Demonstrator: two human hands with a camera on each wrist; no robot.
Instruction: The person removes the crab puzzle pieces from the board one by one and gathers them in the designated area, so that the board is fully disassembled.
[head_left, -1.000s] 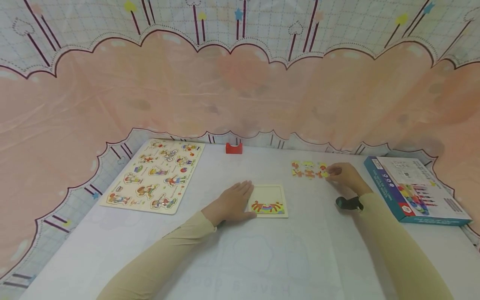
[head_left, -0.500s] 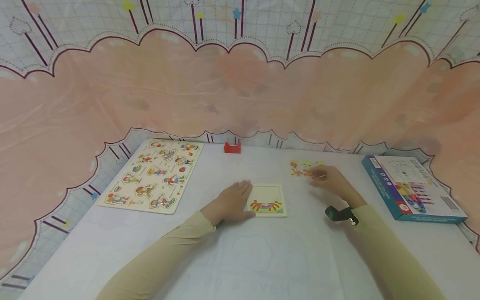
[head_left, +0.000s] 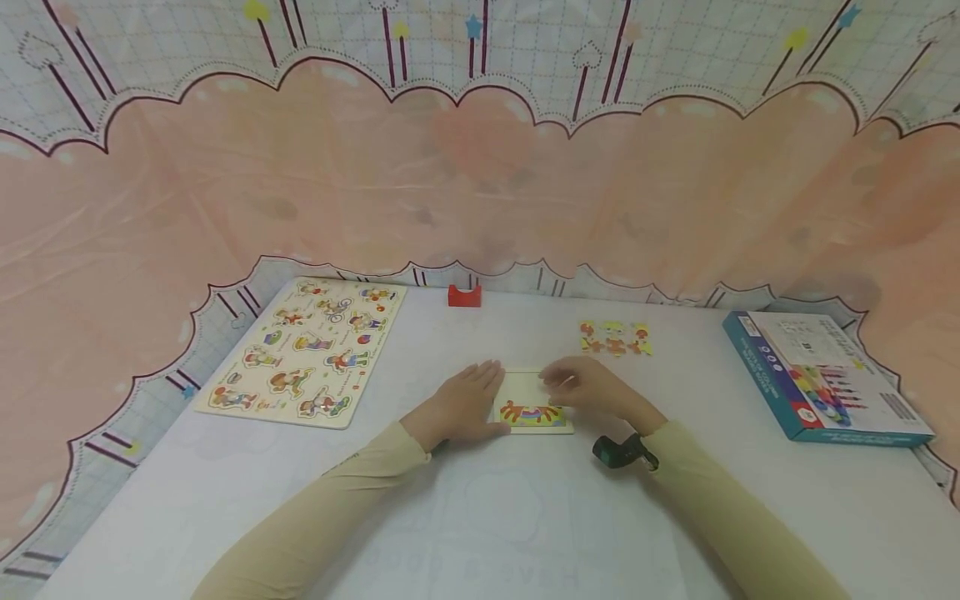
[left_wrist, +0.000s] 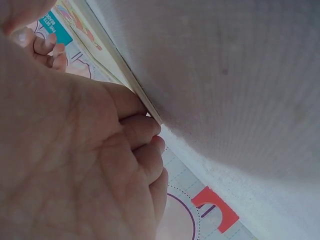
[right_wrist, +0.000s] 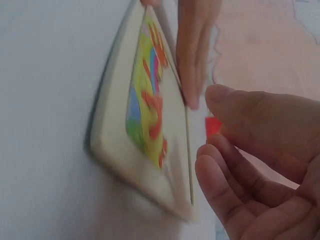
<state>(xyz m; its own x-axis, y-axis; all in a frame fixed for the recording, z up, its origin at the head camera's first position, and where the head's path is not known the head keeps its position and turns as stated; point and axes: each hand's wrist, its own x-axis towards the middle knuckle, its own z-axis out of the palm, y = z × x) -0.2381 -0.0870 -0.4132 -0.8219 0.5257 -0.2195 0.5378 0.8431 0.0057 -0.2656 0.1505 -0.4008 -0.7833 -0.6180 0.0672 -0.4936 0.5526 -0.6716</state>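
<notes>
A small wooden puzzle board (head_left: 523,383) lies on the table, its near strip filled with orange, yellow and rainbow-coloured pieces (head_left: 531,415). My left hand (head_left: 463,407) rests at the board's left side, fingers straight and thumb by the near-left corner. My right hand (head_left: 592,386) hovers at the board's right part, thumb and fingers bent toward each other. In the right wrist view a red patch (right_wrist: 212,129) shows between thumb and fingers of the right hand (right_wrist: 265,155); whether it is held or lies behind, I cannot tell. Several loose puzzle pieces (head_left: 615,339) lie behind to the right.
A large peg puzzle board (head_left: 300,354) with cartoon children lies at the left. A red notched block (head_left: 465,297) stands at the table's back edge. At the right lies a flat teal-sided box (head_left: 828,379). Patterned cloth (head_left: 480,183) hangs behind the white table (head_left: 480,517).
My right hand has moved left and nearer, from the loose pieces to the puzzle board's right part. My left hand has stayed at the board's left side.
</notes>
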